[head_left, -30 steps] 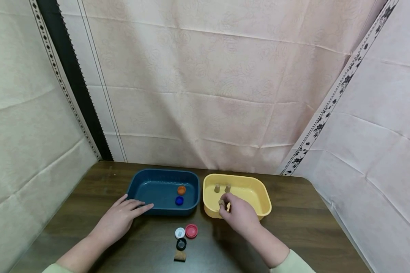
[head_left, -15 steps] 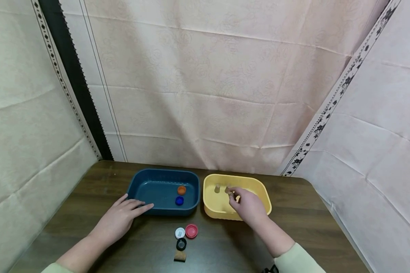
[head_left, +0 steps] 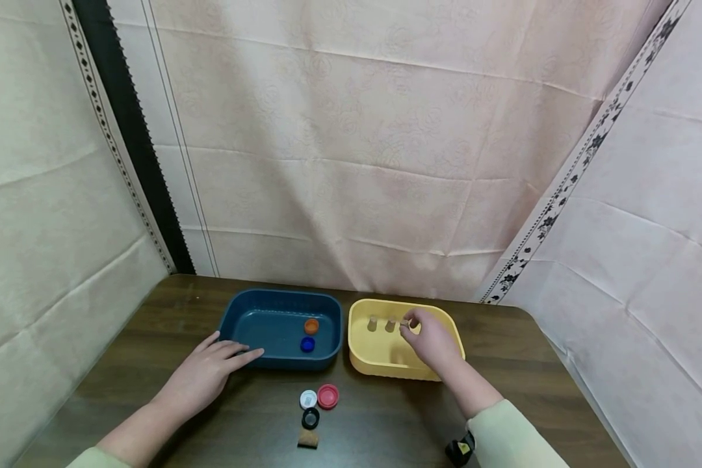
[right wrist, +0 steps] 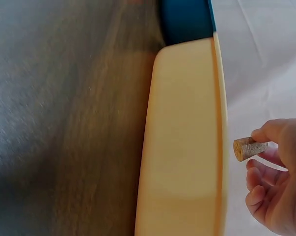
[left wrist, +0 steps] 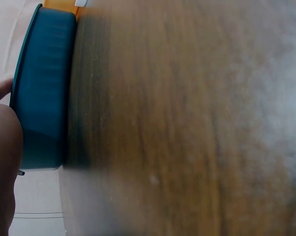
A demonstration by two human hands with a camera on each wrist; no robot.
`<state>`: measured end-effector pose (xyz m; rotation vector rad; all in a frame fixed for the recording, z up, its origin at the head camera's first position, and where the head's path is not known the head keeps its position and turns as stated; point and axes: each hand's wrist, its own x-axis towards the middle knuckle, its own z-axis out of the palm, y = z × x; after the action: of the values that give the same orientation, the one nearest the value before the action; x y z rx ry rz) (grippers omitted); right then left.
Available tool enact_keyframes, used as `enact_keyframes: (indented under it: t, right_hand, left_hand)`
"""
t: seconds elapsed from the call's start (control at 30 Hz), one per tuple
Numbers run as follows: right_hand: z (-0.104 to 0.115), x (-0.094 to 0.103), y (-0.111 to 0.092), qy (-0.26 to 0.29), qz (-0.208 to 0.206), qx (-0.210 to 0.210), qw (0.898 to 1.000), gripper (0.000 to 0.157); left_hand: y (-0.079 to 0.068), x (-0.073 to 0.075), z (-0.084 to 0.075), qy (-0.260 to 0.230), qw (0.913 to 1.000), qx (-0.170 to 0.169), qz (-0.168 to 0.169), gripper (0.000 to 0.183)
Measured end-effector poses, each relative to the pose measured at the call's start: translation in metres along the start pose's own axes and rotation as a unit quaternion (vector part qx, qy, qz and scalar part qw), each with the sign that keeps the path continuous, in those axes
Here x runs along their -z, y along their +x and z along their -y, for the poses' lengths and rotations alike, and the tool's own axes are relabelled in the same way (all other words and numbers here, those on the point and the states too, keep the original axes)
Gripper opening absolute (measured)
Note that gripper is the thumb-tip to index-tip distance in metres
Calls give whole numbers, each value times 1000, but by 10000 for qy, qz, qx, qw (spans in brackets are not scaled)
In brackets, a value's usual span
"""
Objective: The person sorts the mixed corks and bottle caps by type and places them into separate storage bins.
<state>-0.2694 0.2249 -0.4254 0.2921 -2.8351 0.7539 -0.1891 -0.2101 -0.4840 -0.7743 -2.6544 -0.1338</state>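
Observation:
My right hand (head_left: 434, 339) pinches a small tapered cork (right wrist: 250, 148) between thumb and fingers, over the yellow bin (head_left: 389, 368). Two corks stand on that bin's floor, a left cork (head_left: 372, 324) and a middle cork (head_left: 390, 325), and the held one is just to their right. My left hand (head_left: 206, 376) rests at the near left corner of the blue bin (head_left: 286, 363), its fingers extended over the rim. Inside the blue bin lie an orange cap (head_left: 311, 326) and a dark blue cap (head_left: 307, 344).
In front of the bins lie a white cap (head_left: 308, 399), a red cap (head_left: 327, 396), a black ring-shaped cap (head_left: 310, 418) and a brown piece with a dark edge (head_left: 307, 439). Cloth curtains (head_left: 351, 162) hang behind the wooden table (head_left: 257, 422) and along both sides.
My right hand has moved right and slightly back within the yellow bin, carrying the cork past the middle one. The left hand has stayed on the blue bin.

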Motion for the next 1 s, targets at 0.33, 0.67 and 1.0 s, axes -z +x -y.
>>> enact_keyframes:
  t: [0.33, 0.67, 1.0]
  right_hand:
    - [-18, -9, 19, -265, -172, -53, 9995, 14]
    - [-31, -14, 32, -420, 37, -52, 9991, 22]
    - [-43, -22, 39, -296, 155, -401, 9986, 24]
  left_hand:
    - [-1, -1, 2, -7, 10000, -23, -51, 68]
    - [0, -2, 1, 6, 9999, -42, -106, 69]
    - [0, -1, 1, 31, 10000, -43, -66, 70]
